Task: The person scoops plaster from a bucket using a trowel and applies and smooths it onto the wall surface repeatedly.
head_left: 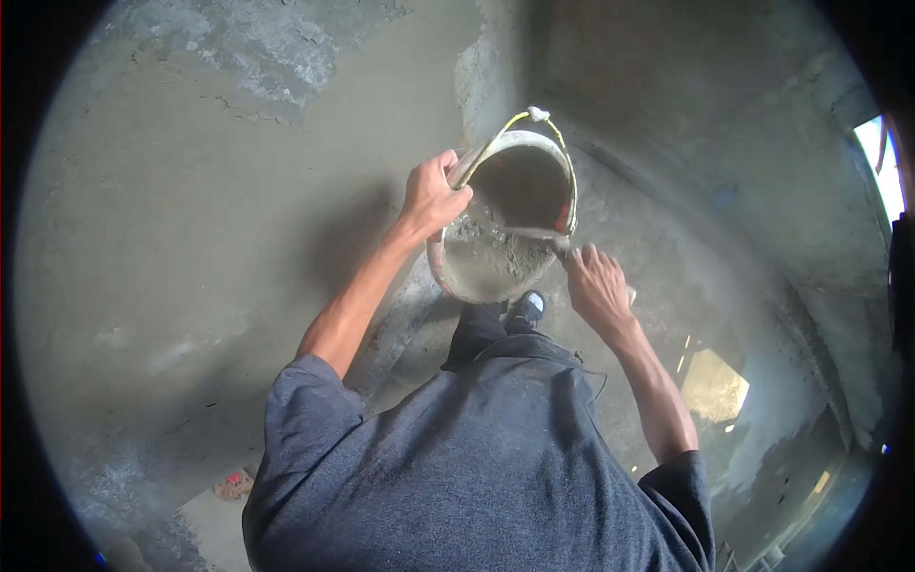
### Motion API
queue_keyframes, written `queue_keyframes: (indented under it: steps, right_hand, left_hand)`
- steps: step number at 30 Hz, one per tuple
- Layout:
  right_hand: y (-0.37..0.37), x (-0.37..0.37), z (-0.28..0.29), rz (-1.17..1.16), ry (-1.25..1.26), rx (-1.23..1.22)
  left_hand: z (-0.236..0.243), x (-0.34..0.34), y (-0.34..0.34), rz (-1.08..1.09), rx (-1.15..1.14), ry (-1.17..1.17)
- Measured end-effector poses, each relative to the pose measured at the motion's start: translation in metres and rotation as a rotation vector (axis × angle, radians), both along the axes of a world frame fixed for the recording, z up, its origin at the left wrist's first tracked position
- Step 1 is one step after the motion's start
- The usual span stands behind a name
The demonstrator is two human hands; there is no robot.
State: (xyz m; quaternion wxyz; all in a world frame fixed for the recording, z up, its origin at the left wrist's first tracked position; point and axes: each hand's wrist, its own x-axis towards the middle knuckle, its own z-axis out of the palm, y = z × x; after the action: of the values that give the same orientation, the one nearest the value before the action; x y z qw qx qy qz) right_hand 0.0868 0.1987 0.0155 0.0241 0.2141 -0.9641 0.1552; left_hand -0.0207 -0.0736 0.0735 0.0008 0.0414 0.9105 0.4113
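A bucket [436, 259] with a pale, cement-crusted rim is held tilted in front of me. Wet grey mortar [481, 262] lies along its near inner side. A yellow-green rope handle [516, 118] with a whitish knot arches over the far rim. My left hand [435, 198] is closed on the left rim, near where the rope meets it. My right hand [600, 289] grips the handle of a trowel [534, 234], whose blade reaches inside the bucket by the mortar. The far inside of the bucket is in shadow.
A grey plastered wall [219, 219] fills the left, with a rougher patch [276, 48] at the top. My shoe [531, 305] shows below the bucket. Sunlight falls on the floor [715, 386] at right. A bright opening [879, 167] is at the far right.
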Motion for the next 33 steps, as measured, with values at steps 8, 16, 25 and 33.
queue_keyframes:
  steps: [8,16,25,33]
  right_hand:
    - [-0.008,-0.040,-0.024,0.025,-0.077,0.487]
    - [-0.015,-0.065,-0.006,0.177,0.076,0.612]
    - [-0.015,-0.073,-0.020,0.230,0.247,0.522]
    - [-0.042,-0.063,-0.044,0.341,0.256,0.461]
  left_hand:
    - [0.014,0.003,0.012,-0.046,0.061,-0.018]
    - [0.006,-0.007,0.003,-0.124,0.046,-0.117]
    - [-0.008,-0.020,-0.002,-0.271,0.250,-0.077]
    - [-0.020,-0.029,0.004,-0.277,0.287,-0.076]
